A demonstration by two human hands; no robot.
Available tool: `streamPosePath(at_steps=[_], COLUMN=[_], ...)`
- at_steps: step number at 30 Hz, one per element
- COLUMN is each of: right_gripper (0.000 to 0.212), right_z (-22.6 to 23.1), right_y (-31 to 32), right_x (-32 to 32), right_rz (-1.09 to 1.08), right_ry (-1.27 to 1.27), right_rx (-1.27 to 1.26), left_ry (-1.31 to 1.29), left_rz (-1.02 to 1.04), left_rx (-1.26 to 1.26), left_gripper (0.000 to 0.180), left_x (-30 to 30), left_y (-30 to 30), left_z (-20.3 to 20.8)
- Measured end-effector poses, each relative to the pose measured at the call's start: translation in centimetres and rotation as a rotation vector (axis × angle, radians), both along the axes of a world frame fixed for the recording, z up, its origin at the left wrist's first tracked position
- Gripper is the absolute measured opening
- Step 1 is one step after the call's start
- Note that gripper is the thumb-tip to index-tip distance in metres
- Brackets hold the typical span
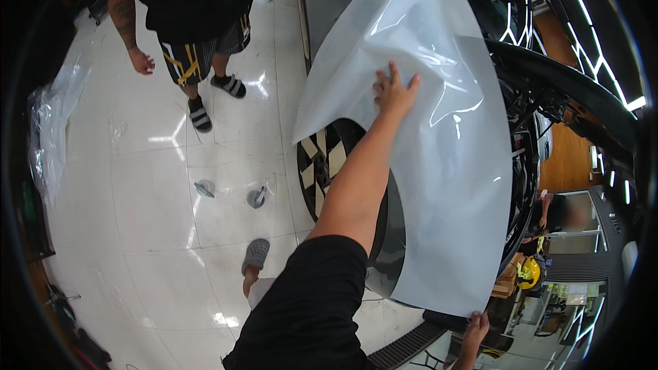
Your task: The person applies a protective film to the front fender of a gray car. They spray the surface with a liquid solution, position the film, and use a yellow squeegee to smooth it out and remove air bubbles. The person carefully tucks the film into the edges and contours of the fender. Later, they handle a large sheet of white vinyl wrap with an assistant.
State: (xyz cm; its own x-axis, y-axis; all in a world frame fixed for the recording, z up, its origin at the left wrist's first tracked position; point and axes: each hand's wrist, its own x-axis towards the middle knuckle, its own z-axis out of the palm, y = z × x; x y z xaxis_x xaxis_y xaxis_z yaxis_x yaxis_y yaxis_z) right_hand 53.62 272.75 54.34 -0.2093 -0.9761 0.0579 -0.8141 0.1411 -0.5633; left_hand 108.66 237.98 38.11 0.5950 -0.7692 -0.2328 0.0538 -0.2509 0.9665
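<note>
A large, pale, glossy film sheet (445,185) lies over the front fender area of a car, creased in its upper half and curved around the wheel arch. On its wrinkled part rests my left hand (397,92), fingers spread and arm stretched far across. My right hand (476,325) pinches the sheet's near right corner at its lower edge. Below the arch, partly behind my left forearm, sits the car wheel (310,175) with beige spoke faces. How firmly the film sticks to the panel cannot be told.
The raised dark hood (562,85) and engine bay are on the right. A person (195,20) in black stands at the far left. Two small objects like spray bottles (257,196) stand on the tiled floor (151,233). Crumpled clear plastic (51,130) lies at the left.
</note>
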Motion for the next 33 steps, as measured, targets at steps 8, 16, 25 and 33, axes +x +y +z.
streamPosePath(at_steps=[8, 16, 25, 33], right_gripper=[0.019, 0.013, 0.021, 0.015], right_z=[-0.4, -2.1, -2.1, -1.6], right_y=[0.3, 7.2, 8.5, 13.1], right_x=[3.9, 9.1, 15.4, 18.5], right_rz=[0.067, 0.751, 1.297, 1.493], right_ry=[-0.171, 0.199, -0.267, -0.499], right_rx=[0.143, -0.016, -0.326, -0.409], left_ry=[-0.186, -0.175, -0.401, -0.283], left_rz=[0.129, -0.487, -0.550, -0.066], left_rx=[-0.256, -0.569, -0.669, -0.479], left_gripper=[0.068, 0.023, 0.035, 0.036], left_x=[-0.2, -21.2, -23.3, -26.7], left_y=[9.6, 40.4, 52.9, 61.6], left_z=[-7.3, -1.1, 10.1, 12.3])
